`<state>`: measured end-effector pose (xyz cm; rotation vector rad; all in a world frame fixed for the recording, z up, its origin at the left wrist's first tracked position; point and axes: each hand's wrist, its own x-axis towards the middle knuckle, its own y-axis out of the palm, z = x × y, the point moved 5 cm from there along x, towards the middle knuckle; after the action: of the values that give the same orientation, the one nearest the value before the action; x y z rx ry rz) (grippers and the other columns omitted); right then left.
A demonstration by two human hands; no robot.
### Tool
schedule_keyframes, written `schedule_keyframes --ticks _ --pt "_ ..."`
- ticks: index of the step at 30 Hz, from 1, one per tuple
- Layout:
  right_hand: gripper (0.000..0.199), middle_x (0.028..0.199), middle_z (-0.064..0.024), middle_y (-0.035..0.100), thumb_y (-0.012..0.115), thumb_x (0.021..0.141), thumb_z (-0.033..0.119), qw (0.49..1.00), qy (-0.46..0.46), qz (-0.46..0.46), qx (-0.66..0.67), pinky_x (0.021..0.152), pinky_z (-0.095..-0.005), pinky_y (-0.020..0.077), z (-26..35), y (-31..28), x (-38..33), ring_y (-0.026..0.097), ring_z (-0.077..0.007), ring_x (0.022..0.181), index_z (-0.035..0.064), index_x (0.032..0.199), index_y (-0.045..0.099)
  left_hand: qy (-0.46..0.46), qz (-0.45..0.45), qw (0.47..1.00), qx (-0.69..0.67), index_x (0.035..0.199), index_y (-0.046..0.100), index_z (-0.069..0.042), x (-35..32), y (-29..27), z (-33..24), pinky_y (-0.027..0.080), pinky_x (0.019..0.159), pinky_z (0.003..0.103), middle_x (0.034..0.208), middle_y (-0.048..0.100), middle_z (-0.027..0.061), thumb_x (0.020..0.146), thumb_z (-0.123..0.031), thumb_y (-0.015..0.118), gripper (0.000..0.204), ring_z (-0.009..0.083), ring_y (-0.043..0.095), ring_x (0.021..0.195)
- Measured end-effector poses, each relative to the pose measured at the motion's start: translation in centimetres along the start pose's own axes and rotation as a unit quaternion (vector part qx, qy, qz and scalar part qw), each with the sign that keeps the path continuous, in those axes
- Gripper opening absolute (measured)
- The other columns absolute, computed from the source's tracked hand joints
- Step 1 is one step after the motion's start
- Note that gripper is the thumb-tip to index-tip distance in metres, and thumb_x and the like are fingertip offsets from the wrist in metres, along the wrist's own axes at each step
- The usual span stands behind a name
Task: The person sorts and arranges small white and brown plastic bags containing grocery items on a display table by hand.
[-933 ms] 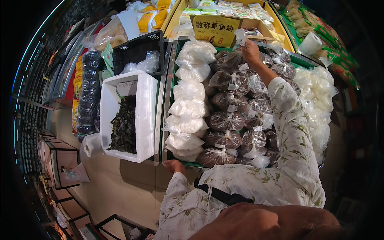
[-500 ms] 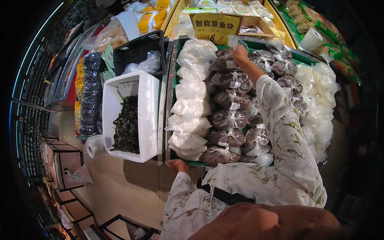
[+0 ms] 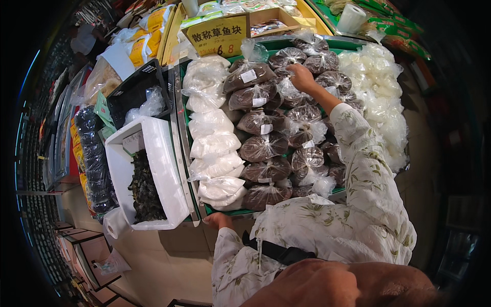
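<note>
My right hand (image 3: 302, 79) reaches over the far part of a green display bin (image 3: 332, 43), its fingers curled among clear bags of dark brown contents. Whatever lies between the fingertips is hidden. Just left of it lies a labelled brown bag (image 3: 249, 77) with a bunched plastic top; more brown bags (image 3: 264, 148) line up toward me. At the bin's near left corner, my left hand (image 3: 219, 221) is closed on the front edge, its fingertips partly hidden. Bags of white contents (image 3: 214, 123) form a row left of the brown ones.
Clear bags of pale contents (image 3: 371, 97) are heaped at the right. On the left stand a white foam box (image 3: 176, 174) of dark leafy pieces, a black crate (image 3: 135, 92) and a plastic roll (image 3: 115, 222). A yellow sign (image 3: 217, 35) stands behind the bags.
My right hand has let go of the far brown bag's plastic top and moved right to other brown bags. My left hand stays at the bin's edge. The view has shifted.
</note>
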<state>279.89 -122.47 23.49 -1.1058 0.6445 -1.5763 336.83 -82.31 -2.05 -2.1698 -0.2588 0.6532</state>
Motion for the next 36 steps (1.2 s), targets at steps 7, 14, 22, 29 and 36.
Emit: schedule_keyframes --ticks 7,14,22,29,36 --pt "0.060 0.130 -0.0145 0.047 0.055 0.077 0.000 0.949 0.080 0.129 -0.275 0.093 -0.0509 0.0412 -11.0 -8.7 -6.0 0.045 -0.0333 0.124 0.0249 0.131 0.050 0.085 -0.057 0.994 0.035 0.094 0.068 0.004 1.7 1.4 -0.1 0.055 0.073 0.047 0.093 0.068 0.0244 0.093 -0.045 0.038 0.058 0.0376 0.067 0.088" --pt "0.051 0.132 -0.0174 0.048 0.061 0.076 0.008 0.966 0.061 0.059 -0.245 0.094 -0.0460 0.0433 -12.1 -7.7 -7.2 0.047 -0.0349 0.121 0.0232 0.124 0.058 0.097 -0.044 0.994 0.025 0.095 0.067 0.007 -5.2 -3.9 -2.6 0.053 0.078 0.049 0.097 0.067 0.0258 0.095 -0.046 0.035 0.062 0.0390 0.066 0.090" --pt "0.035 0.102 -0.0188 0.066 0.055 0.088 0.036 0.974 0.185 0.001 -0.127 0.079 -0.0461 0.0475 -16.5 -8.5 -5.3 0.061 -0.0385 0.092 0.0101 0.108 0.066 0.012 0.011 1.000 -0.011 0.105 0.064 0.009 -5.0 -3.6 -2.2 0.052 0.084 0.048 0.107 0.064 0.0291 0.096 -0.045 0.035 0.062 0.0413 0.064 0.096" --pt "0.048 0.073 -0.0248 0.062 0.050 0.094 0.043 0.987 0.132 -0.064 -0.063 0.065 -0.0460 0.0460 -13.1 -10.2 -5.2 0.062 -0.0419 0.073 0.0011 0.079 0.068 0.058 -0.023 0.998 0.025 0.095 0.067 0.008 -2.3 -1.6 -0.9 0.053 0.078 0.047 0.093 0.067 0.0279 0.096 -0.044 0.035 0.061 0.0411 0.066 0.087" --pt "0.044 0.065 -0.0245 0.057 0.052 0.095 0.035 0.993 -0.003 -0.030 0.112 0.058 -0.0466 0.0430 0.5 -9.3 -5.9 0.057 -0.0429 0.065 -0.0015 0.071 0.061 0.111 -0.033 0.991 0.071 0.097 0.066 0.009 -1.9 -2.5 -1.4 0.052 0.079 0.046 0.096 0.066 0.0288 0.097 -0.043 0.032 0.062 0.0430 0.064 0.089"
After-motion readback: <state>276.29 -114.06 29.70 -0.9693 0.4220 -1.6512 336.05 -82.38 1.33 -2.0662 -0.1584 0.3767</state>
